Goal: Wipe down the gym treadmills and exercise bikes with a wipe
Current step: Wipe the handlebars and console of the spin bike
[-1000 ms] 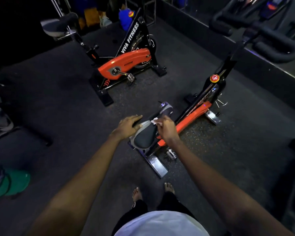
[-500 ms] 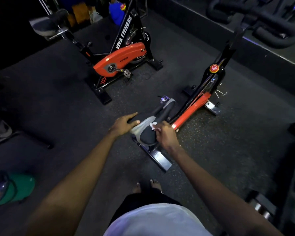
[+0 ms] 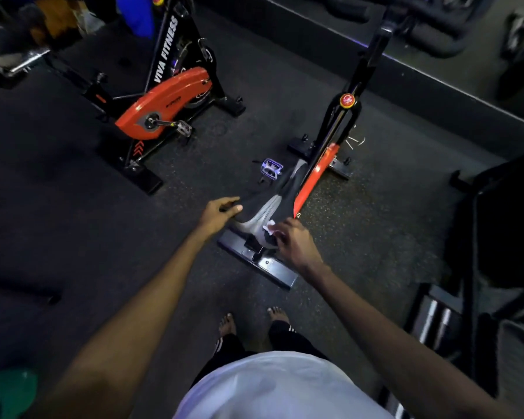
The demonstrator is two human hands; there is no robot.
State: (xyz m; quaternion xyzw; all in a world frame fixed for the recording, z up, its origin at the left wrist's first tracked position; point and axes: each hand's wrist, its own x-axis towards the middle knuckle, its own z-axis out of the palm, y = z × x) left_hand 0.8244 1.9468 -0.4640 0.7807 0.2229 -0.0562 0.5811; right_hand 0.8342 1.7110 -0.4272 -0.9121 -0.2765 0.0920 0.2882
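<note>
K: Right hand slid back along the saddle over the last half second. The wipe went with it and sat on the grey side panel near the rear. The view tipped down too, so both bare feet showed more clearly on the floor.

M: Left hand?

K: Left hand stayed where it was, on the saddle's left edge. Fingers were curled round the edge, thumb on top.

M: Grip on the wipe?

K: Right grip was clenched on the white wipe. It was pinched in the fingertips and pressed against the saddle.

M: Any text?

K: "VIVA FITNESS" ran in white capitals up the black frame of the far bike. Its orange cover had small dark print, too small to read. The red round knob on the near bike carried a mark, but it was blurred and unreadable.

M: Anything else changed?

K: The pedal, just left of the saddle nose, was plainer than before. The far bike sat higher and more to the left in view. It was well apart from the near one.
</note>
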